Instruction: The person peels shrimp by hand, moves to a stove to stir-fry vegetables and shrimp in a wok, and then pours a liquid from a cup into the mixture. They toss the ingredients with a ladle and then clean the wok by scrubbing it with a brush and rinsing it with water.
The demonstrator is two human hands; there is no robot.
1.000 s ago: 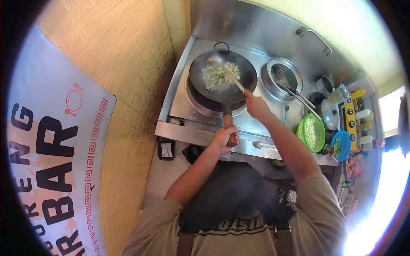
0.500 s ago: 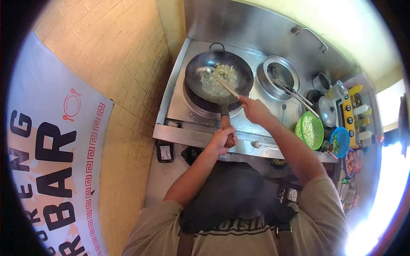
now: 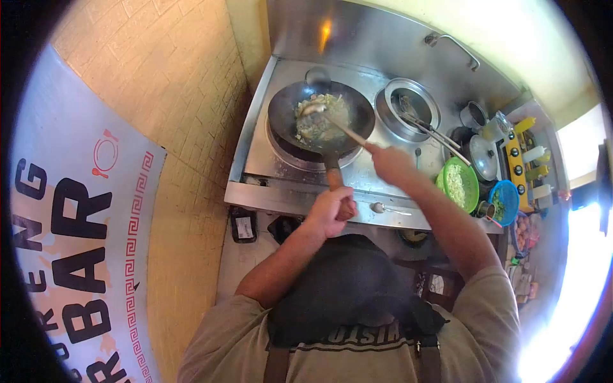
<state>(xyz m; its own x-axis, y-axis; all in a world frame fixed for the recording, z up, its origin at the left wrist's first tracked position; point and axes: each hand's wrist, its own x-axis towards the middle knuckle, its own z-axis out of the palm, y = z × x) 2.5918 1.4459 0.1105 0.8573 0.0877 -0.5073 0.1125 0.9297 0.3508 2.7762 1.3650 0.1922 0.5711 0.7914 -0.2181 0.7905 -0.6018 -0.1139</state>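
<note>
A dark wok (image 3: pixel 284 108) sits over the left burner of the steel stove, with its far side tilted up a little. Chopped, pale and greenish food (image 3: pixel 332 112) lies in its bowl. My left hand (image 3: pixel 331 210) is wrapped round the wok's wooden handle. In my right hand (image 3: pixel 391 165) is the long wooden handle of a cooking ladle (image 3: pixel 348 132), slightly blurred by motion. The ladle's metal head rests among the food, near the middle of the wok.
On the right burner stands a metal pot (image 3: pixel 389 115) with long-handled tools across it. A green bowl (image 3: pixel 471 191) of shredded vegetables, a blue bowl (image 3: pixel 511 207), a lidded pot (image 3: pixel 482 156) and squeeze bottles (image 3: pixel 533 154) crowd the right side. A spoon (image 3: pixel 381 207) lies on the front ledge.
The ladle head has moved from the wok's left side into the food. The wok's far side has tipped, the food has shifted, and a flame-like orange glow shows on the backsplash.
</note>
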